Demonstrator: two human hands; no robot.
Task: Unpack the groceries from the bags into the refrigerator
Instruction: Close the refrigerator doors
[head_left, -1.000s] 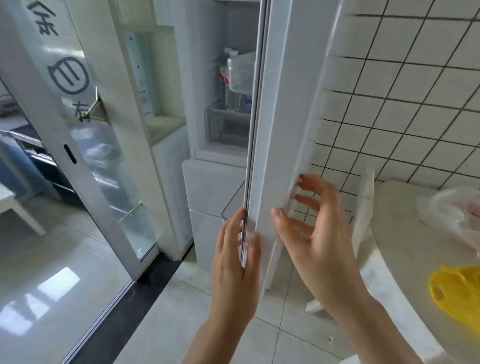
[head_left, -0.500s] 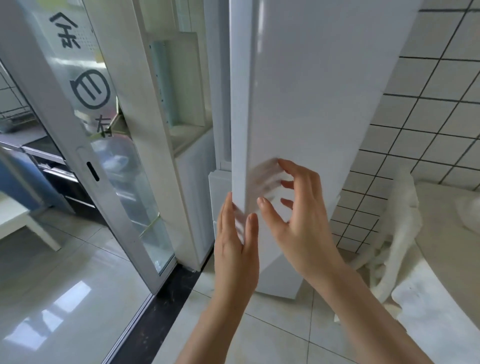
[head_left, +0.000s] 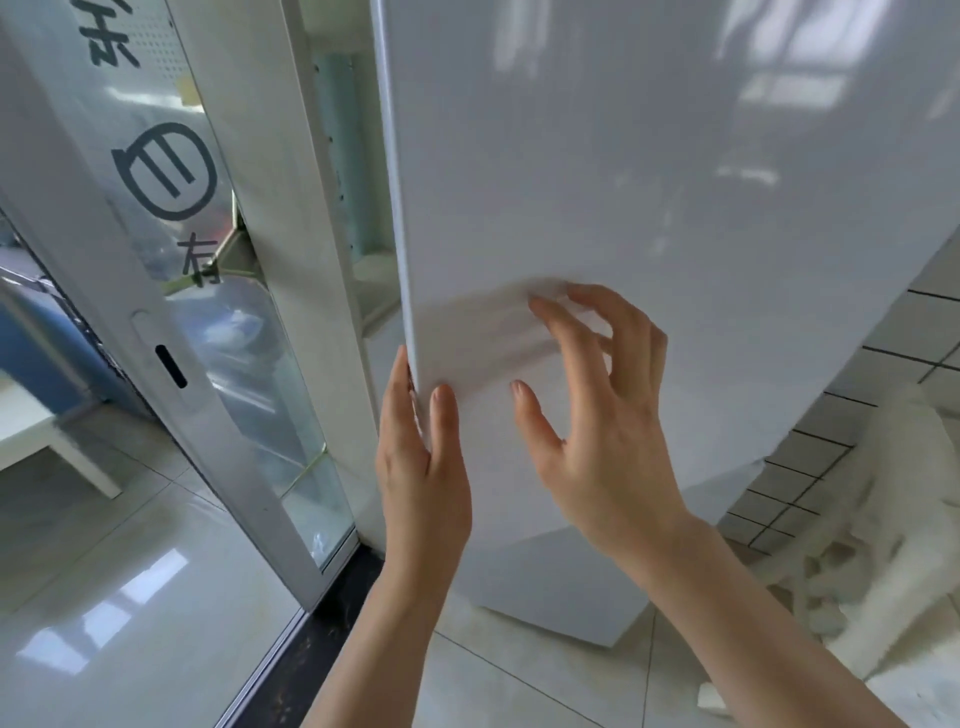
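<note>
Left hand (head_left: 421, 457) upright, right hand (head_left: 597, 415) splayed.

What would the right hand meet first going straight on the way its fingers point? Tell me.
The right hand would likely meet the glossy white refrigerator door first; its fingertips already look at or near that panel, though depth is unclear.
</note>
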